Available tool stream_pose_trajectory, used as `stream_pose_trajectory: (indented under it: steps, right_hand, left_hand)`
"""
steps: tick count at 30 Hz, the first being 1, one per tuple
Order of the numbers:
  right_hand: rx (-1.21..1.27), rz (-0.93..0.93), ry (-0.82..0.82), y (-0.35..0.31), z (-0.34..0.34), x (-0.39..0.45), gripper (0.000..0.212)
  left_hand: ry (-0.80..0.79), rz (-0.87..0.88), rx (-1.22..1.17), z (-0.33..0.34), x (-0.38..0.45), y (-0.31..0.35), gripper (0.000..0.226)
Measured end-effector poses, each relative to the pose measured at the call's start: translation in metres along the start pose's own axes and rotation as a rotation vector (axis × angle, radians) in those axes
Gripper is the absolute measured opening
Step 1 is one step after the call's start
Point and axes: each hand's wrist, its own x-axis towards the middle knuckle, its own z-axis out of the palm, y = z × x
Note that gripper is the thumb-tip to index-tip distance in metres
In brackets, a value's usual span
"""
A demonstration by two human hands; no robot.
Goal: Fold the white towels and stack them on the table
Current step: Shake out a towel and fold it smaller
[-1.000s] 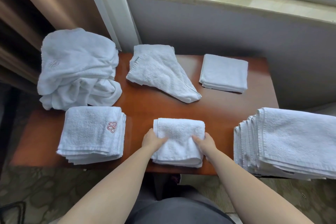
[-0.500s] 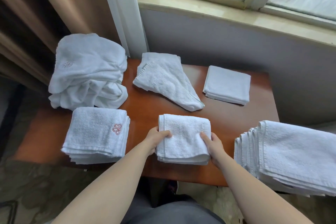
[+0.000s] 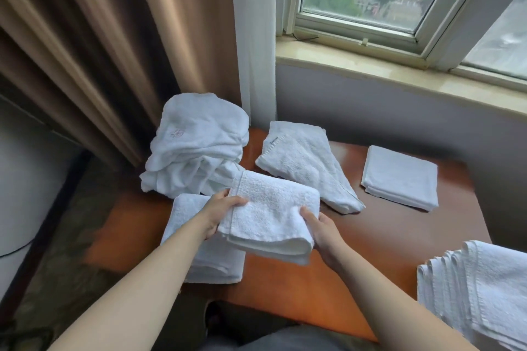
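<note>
Towel (image 3: pixel 271 208), folded, is hanging clear of the table (image 3: pixel 385 236), partly over the stack (image 3: pixel 185 216) at front left. Left hand (image 3: pixel 221 212) is gripping its left edge, right hand (image 3: pixel 320 232) curling round its right end. Judging by this, stacking is in hand; next, the person is needing to square it over the stack and lower it flat.

Folded towel (image 3: pixel 273 208): white terry cloth, nubbly looped pile, matt, flat woven band along edge. Table (image 3: pixel 370 239): reddish-brown wood, smooth, glossy, window light reflecting. Crumpled pile (image 3: pixel 196 145) at table's far left: softer, smoother white cloth, faint embroidered mark. Small square towel (image 3: pixel 400 177) at table's far right: finer, flatter weave. Curtain (image 3: pixel 94 45) behind table's left: brown fabric, slight sheen. Window sill (image 3: pixel 399 71) beyond table: polished stone look, glossy.
</note>
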Motion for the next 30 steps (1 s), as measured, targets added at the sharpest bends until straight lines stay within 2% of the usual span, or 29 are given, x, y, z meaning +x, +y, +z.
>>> stream_pose_trajectory:
  steps: [6, 9, 12, 15, 19, 22, 24, 27, 30]
  right_hand:
    - [-0.131, -0.07, -0.079, -0.008, 0.104, 0.003, 0.033]
    - [-0.151, -0.085, -0.079, 0.0, 0.138, 0.007, 0.036]
    - [-0.313, -0.064, -0.039, 0.021, 0.156, 0.015, 0.04]
    - [-0.442, -0.019, 0.106, 0.043, 0.164, 0.02, 0.035]
    - [-0.4, -0.074, 0.223, 0.041, 0.172, 0.018, 0.032]
    - [-0.4, -0.103, 0.29, 0.037, 0.174, 0.01, 0.038]
    - [-0.47, -0.074, 0.29, 0.045, 0.175, 0.003, 0.036]
    - [-0.62, -0.011, 0.286, 0.058, 0.177, -0.006, 0.037]
    - [-0.659, -0.052, 0.314, 0.061, 0.181, -0.007, 0.042]
  left_hand:
    - [0.071, 0.074, 0.009, -0.106, -0.015, 0.011, 0.031]
    - [0.08, 0.107, 0.015, -0.151, -0.015, 0.006, 0.04]
    - [0.072, 0.004, 0.114, -0.181, -0.004, -0.017, 0.044]
    - [0.004, -0.165, 0.408, -0.196, 0.008, -0.046, 0.051]
    - [-0.012, -0.088, 0.305, -0.204, 0.02, -0.047, 0.045]
    - [-0.101, -0.043, 0.219, -0.21, 0.019, -0.041, 0.055]
    - [-0.16, -0.082, 0.278, -0.214, 0.017, -0.046, 0.057]
    - [-0.196, -0.143, 0.43, -0.218, 0.019, -0.056, 0.048]
    - [-0.197, -0.123, 0.463, -0.214, 0.019, -0.053, 0.051]
